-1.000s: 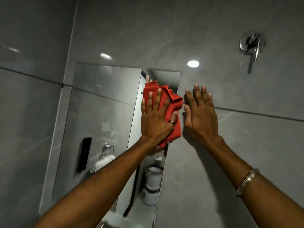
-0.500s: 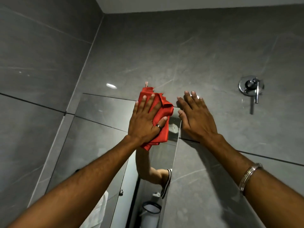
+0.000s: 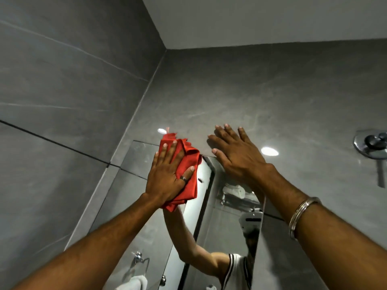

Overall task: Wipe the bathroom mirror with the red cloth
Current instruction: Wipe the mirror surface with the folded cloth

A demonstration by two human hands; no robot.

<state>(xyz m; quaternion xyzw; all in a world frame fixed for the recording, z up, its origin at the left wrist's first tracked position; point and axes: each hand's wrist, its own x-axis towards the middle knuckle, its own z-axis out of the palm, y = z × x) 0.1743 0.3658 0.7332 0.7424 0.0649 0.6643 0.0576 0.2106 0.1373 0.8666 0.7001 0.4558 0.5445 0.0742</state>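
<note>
The bathroom mirror hangs on the grey tiled wall, its top edge level with my hands. A crumpled red cloth lies against the glass near the mirror's upper right corner. My left hand presses flat on the cloth, fingers spread, a ring on one finger. My right hand rests flat on the wall tile just above and right of the mirror's corner, fingers apart, holding nothing. A metal bangle circles my right wrist. The mirror reflects an arm, a shelf and a towel ring.
A chrome wall valve sticks out at the far right. The side wall meets the mirror wall in a corner at the left. The white ceiling is close above. A white towel shows in the reflection low down.
My left hand has carried the cloth up from mid-mirror to its top edge. My right hand has slid up the wall alongside. The view has tilted up, bringing the ceiling in.
</note>
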